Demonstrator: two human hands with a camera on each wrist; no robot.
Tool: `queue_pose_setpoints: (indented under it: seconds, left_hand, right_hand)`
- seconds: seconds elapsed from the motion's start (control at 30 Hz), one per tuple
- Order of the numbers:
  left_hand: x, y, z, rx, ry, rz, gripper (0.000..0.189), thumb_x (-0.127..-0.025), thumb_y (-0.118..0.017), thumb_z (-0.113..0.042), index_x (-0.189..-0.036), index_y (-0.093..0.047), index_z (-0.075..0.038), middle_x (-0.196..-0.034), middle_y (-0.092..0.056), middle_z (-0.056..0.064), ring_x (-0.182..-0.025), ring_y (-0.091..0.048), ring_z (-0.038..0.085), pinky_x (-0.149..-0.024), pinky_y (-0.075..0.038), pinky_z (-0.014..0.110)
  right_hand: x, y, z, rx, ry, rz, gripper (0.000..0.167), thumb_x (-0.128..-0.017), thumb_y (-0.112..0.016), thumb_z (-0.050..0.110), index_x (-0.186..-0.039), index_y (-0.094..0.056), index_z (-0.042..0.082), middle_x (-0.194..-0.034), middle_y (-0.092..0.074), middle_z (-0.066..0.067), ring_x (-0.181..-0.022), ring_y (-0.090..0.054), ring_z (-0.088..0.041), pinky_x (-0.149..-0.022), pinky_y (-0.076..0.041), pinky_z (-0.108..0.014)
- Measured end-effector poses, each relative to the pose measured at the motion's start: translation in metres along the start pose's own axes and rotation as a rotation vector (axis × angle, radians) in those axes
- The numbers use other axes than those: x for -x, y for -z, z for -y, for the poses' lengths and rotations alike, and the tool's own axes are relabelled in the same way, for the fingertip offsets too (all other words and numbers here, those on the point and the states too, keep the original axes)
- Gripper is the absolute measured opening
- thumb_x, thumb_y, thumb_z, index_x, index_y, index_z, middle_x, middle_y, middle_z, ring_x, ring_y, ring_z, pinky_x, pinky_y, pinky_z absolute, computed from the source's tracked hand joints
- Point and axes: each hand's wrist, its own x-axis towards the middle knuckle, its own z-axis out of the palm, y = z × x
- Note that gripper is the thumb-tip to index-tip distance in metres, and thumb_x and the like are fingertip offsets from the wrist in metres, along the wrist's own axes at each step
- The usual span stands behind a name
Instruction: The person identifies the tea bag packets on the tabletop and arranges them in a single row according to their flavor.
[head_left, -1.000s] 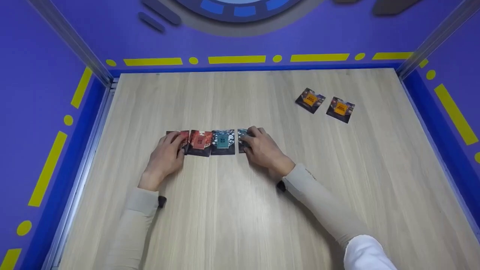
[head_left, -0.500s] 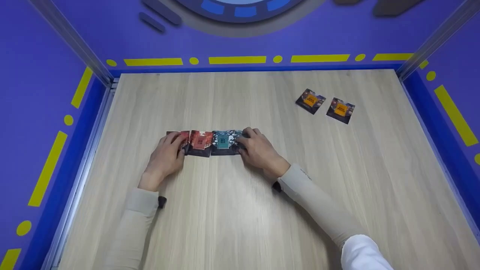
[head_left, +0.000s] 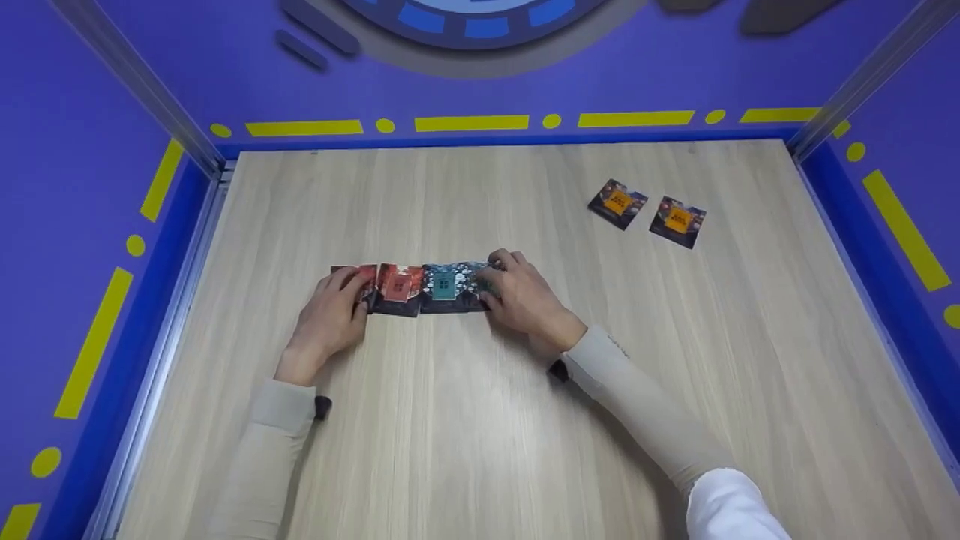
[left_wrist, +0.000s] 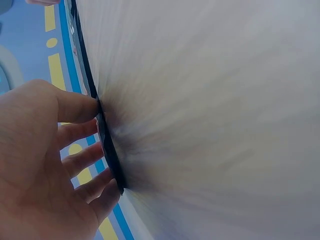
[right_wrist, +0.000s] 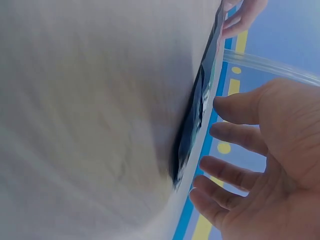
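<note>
Flat square packets form a side-by-side row on the table. My left hand (head_left: 328, 315) rests its fingertips on the leftmost red packet (head_left: 346, 271); the left wrist view shows the thumb and fingers touching the packet's dark edge (left_wrist: 111, 156). Beside it lies a second red packet (head_left: 397, 288), then a teal packet (head_left: 444, 286). Over the rightmost teal packet (head_left: 475, 298) is my right hand (head_left: 525, 297), which partly hides it. In the right wrist view, my right fingers (right_wrist: 235, 172) are spread and slightly apart from the packet (right_wrist: 189, 135).
Two packets with orange labels (head_left: 618, 202) (head_left: 678, 220) lie apart, tilted, at the back right of the wooden table (head_left: 465, 420). Blue panels with yellow marks (head_left: 471, 122) enclose the table at the back and both sides.
My right hand slid the rightmost teal packet left until its gap to the neighbouring teal packet closed, then its fingers moved slightly back right. My left hand has stayed in place.
</note>
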Motion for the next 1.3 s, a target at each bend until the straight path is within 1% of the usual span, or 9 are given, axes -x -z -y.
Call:
queue_pose_setpoints:
  seconds: [0.2,0.47,0.67,0.9,1.1,1.3]
  left_hand:
    - [0.0,-0.001,0.0,0.004,0.003,0.009,0.053,-0.103,-0.058,-0.013,-0.155,-0.052,-0.003,-0.158,-0.048,0.023,-0.15,-0.041,0.047,-0.123,-0.039,0.062]
    - [0.003,-0.002,-0.001,-0.006,0.008,0.016,0.052,-0.104,-0.058,-0.013,-0.155,-0.053,-0.003,-0.158,-0.047,0.023,-0.15,-0.041,0.047,-0.124,-0.038,0.061]
    - [0.003,-0.002,-0.001,-0.009,0.015,0.019,0.052,-0.104,-0.058,-0.013,-0.155,-0.053,-0.004,-0.159,-0.047,0.022,-0.152,-0.04,0.046,-0.124,-0.038,0.06]
    - [0.003,-0.002,-0.002,-0.005,0.009,0.009,0.052,-0.104,-0.059,-0.013,-0.155,-0.053,-0.004,-0.159,-0.047,0.022,-0.151,-0.041,0.046,-0.124,-0.038,0.061]
    - [0.002,-0.001,-0.002,0.002,0.007,0.006,0.052,-0.104,-0.06,-0.013,-0.155,-0.053,-0.004,-0.159,-0.048,0.022,-0.151,-0.041,0.046,-0.124,-0.038,0.061]
    - [0.0,0.0,0.0,0.0,0.0,0.005,0.052,-0.104,-0.059,-0.013,-0.155,-0.053,-0.004,-0.159,-0.047,0.023,-0.151,-0.041,0.046,-0.125,-0.037,0.061]
  right_hand:
    - [-0.002,0.009,-0.017,-0.025,-0.033,-0.01,0.039,-0.104,-0.069,0.022,-0.14,-0.069,0.007,-0.146,-0.056,-0.02,-0.13,-0.057,-0.041,-0.111,-0.051,-0.053]
    - [-0.007,0.025,-0.053,-0.041,-0.066,-0.082,0.04,-0.102,-0.068,0.017,-0.139,-0.068,0.001,-0.143,-0.058,-0.024,-0.126,-0.058,-0.045,-0.109,-0.051,-0.057]
    - [-0.011,0.035,-0.083,-0.066,-0.14,-0.115,0.041,-0.102,-0.067,0.015,-0.139,-0.067,0.0,-0.144,-0.057,-0.025,-0.129,-0.056,-0.045,-0.112,-0.049,-0.057]
    - [-0.017,0.048,-0.118,-0.069,-0.202,-0.147,0.041,-0.102,-0.067,0.015,-0.139,-0.066,-0.003,-0.141,-0.057,-0.025,-0.13,-0.055,-0.045,-0.114,-0.048,-0.058]
    - [-0.019,0.057,-0.14,-0.062,-0.271,-0.157,0.043,-0.103,-0.065,0.017,-0.141,-0.065,-0.002,-0.144,-0.054,-0.025,-0.133,-0.053,-0.044,-0.114,-0.047,-0.06]
    - [-0.023,0.06,-0.162,-0.036,-0.323,-0.184,0.041,-0.105,-0.06,0.017,-0.141,-0.064,-0.002,-0.144,-0.054,-0.026,-0.133,-0.052,-0.044,-0.116,-0.044,-0.061]
